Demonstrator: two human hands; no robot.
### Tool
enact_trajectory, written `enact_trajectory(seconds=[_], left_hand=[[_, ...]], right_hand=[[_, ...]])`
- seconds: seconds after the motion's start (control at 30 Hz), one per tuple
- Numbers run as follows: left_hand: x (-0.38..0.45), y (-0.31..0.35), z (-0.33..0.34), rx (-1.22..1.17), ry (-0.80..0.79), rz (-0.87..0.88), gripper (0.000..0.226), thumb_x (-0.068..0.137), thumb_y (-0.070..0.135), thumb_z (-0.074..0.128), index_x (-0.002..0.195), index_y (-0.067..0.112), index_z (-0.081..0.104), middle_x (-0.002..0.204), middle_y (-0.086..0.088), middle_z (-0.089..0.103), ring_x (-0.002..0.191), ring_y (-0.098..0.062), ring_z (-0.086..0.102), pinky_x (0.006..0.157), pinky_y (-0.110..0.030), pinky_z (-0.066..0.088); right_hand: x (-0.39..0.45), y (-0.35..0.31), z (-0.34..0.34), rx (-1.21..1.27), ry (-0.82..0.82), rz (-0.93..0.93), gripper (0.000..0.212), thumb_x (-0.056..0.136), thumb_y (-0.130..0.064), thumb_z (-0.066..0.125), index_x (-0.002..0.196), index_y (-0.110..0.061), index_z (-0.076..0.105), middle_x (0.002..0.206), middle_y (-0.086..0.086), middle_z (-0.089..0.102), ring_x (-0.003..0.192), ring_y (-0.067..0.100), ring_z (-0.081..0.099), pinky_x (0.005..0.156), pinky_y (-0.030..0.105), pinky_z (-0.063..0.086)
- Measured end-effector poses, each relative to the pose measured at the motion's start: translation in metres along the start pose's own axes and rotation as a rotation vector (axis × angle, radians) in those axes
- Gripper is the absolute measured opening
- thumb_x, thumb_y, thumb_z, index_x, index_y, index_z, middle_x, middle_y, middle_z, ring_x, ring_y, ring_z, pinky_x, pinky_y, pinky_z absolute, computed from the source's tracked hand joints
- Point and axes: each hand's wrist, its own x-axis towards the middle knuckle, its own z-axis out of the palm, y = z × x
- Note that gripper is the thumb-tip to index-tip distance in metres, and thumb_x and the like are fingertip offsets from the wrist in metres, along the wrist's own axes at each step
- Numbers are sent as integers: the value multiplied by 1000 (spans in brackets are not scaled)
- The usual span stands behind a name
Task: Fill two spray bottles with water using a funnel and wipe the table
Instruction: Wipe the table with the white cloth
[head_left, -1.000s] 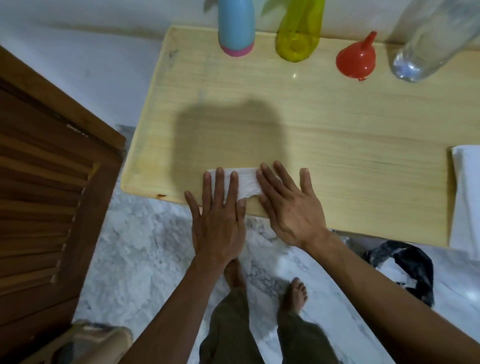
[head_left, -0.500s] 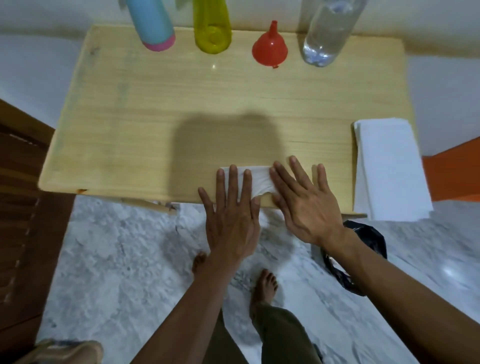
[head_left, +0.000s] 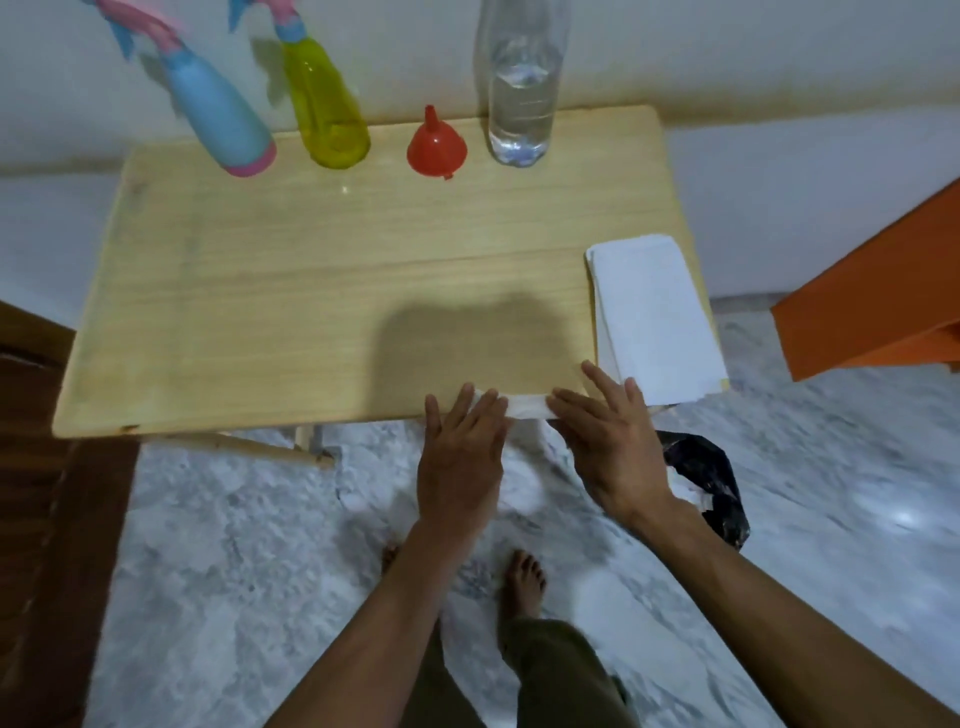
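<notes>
Both hands lie flat with fingers spread, gripping nothing: the left hand (head_left: 460, 457) and right hand (head_left: 610, 436) press a folded white tissue (head_left: 524, 405) against the near edge of the pale wooden table (head_left: 291, 306). A stack of white paper towels (head_left: 654, 317) overhangs the table's right side. Along the far edge, by a white wall, stand a blue spray bottle (head_left: 218, 122), a yellow spray bottle (head_left: 324, 111), an inverted red funnel (head_left: 435, 148) and a clear water bottle (head_left: 522, 83). Below, what looks like a black bag (head_left: 709, 480) lies on grey marbled floor.
</notes>
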Motion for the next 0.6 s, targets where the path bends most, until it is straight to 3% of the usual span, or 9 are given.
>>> enact_trajectory(seconds=[0.07, 0.13, 0.23, 0.3, 0.43, 0.53, 0.6], left_hand=[[-4, 16, -19, -220, -14, -110, 32, 100, 30, 49, 113, 15, 73, 112, -3, 75, 111, -24, 67, 111, -36, 36], [-5, 37, -44, -396, 2, -169, 17, 96, 25, 64, 101, 16, 77, 96, -1, 77, 92, -17, 69, 85, -23, 45], [-4, 61, -67, -546, -30, -174, 11, 91, 23, 72, 94, 16, 80, 87, -1, 78, 81, -8, 67, 74, -30, 50], [-5, 78, -78, -589, -107, -120, 12, 89, 24, 73, 94, 16, 81, 84, -1, 78, 78, -7, 67, 73, -34, 53], [-8, 106, -88, -614, -265, -1, 12, 86, 26, 74, 91, 18, 81, 87, 4, 79, 79, -3, 66, 75, -30, 52], [-15, 126, -85, -603, -415, 85, 27, 82, 35, 63, 91, 17, 81, 89, 5, 78, 83, -12, 68, 78, -30, 50], [-23, 140, -79, -580, -478, 190, 22, 85, 29, 67, 93, 14, 81, 89, 2, 79, 82, -14, 70, 74, -27, 49]], right_hand=[[-9, -12, -14, 113, 88, 175, 17, 90, -13, 75, 106, -12, 78, 109, 9, 72, 114, 35, 58, 87, 52, 52], [-16, -27, -35, 136, 200, 325, 15, 88, -14, 77, 103, -15, 79, 97, 6, 65, 97, 26, 53, 78, 36, 45], [-24, -47, -60, 182, 328, 469, 15, 89, -13, 73, 103, -14, 79, 86, -3, 53, 85, 10, 43, 74, 14, 30], [-31, -61, -84, 236, 401, 590, 16, 90, -10, 71, 103, -14, 79, 82, -6, 54, 74, 1, 41, 71, 5, 32], [-59, -80, -123, 335, 533, 849, 12, 90, -11, 74, 99, -16, 80, 85, -3, 69, 79, -5, 59, 72, 0, 36], [-88, -89, -139, 337, 570, 1002, 12, 92, -13, 72, 101, -14, 81, 92, 0, 74, 76, -2, 59, 72, -1, 37], [-108, -94, -147, 327, 620, 1089, 11, 92, -12, 72, 98, -14, 81, 84, -4, 72, 73, -2, 57, 69, -1, 36]])
